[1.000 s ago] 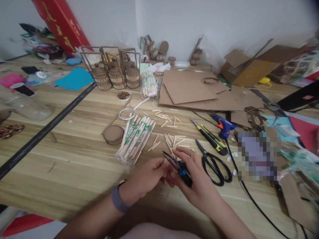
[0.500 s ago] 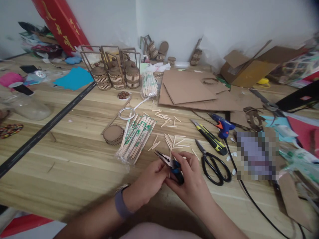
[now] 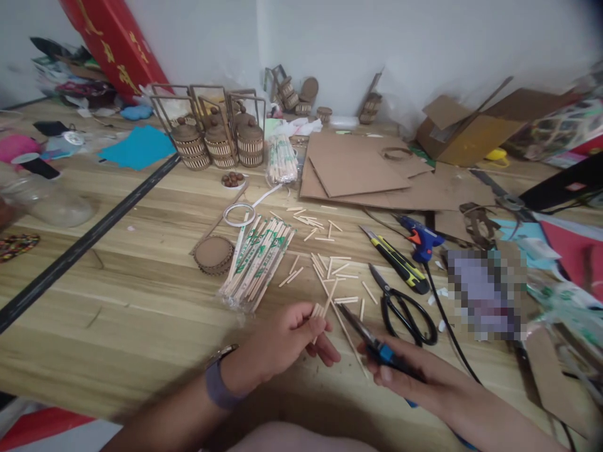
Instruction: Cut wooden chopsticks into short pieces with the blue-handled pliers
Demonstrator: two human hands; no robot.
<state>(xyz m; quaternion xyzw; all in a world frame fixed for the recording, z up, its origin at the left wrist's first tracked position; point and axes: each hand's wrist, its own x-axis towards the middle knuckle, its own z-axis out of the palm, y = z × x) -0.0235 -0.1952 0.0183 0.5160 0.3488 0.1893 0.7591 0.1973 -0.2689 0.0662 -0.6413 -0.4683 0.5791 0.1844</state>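
Worktop [image 3: 141, 282], near edge: left hand [image 3: 287, 333] pinching short sticks [image 3: 319, 312], right hand [image 3: 428, 370] wrapped round pliers [image 3: 375, 343]. Slack thumb, and that bundle could spill!

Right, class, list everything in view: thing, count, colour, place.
Table: one, pale wood, throughout
Baskets: at least five, brown, back
Beads: several, brown, before baskets
Packets: two, pale and green, centre
Sticks: many, pale, centre
Tape: one, white, near disc
Disc: one, brown, left
Jar: one, clear, far left
Sheets: uncounted, blue, back left
Banner: one, red, back left
Cardboard: several, brown, back centre
Box: one, brown, back right
Glue gun: one, blue, right
Knife: one, yellow-black, right
Scissors: one, black, right
Pliers: one, blue-black, lower right
Rest: too cluttered to count
Left grip: one, bare, on sticks
Right grip: one, bare, on pliers
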